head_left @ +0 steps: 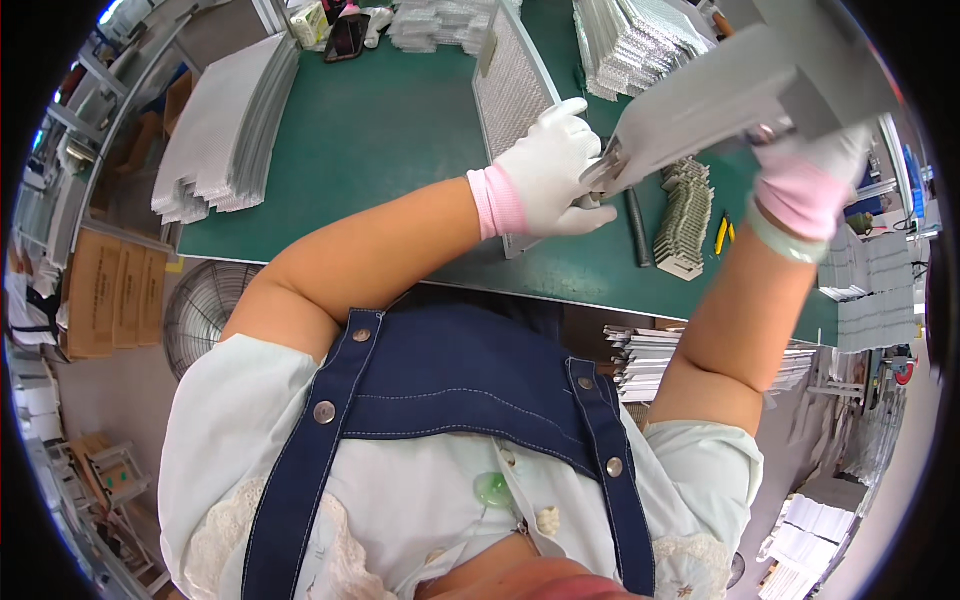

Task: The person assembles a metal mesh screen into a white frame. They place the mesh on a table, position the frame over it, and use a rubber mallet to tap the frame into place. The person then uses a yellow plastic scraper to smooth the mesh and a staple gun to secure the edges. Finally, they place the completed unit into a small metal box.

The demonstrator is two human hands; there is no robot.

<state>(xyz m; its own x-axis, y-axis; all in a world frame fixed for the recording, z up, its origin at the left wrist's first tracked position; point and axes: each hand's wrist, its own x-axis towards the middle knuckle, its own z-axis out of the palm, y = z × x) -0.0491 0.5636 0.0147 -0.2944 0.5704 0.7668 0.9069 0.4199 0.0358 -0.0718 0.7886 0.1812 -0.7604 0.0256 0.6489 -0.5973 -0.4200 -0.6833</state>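
My left hand (550, 175), in a white glove with a pink cuff, grips the near edge of a framed mesh panel (510, 75). The panel stands on edge on the green bench, and part of its frame is hidden behind my hand. My right hand (815, 175), gloved alike and smeared by motion, is raised at the right and holds a grey angled metal frame piece (705, 105). That piece comes close to the camera and is blurred at its upper end. Its narrow lower end reaches my left fingers. Most of my right fingers are hidden behind it.
On the green bench (370, 140) lie stacked mesh sheets (230, 120), more sheets (635, 40) at the back, and a phone (346, 37). Nearer are a black tool handle (638, 230), a row of small metal brackets (685, 220) and yellow-handled pliers (722, 235). A fan (208, 308) stands below left.
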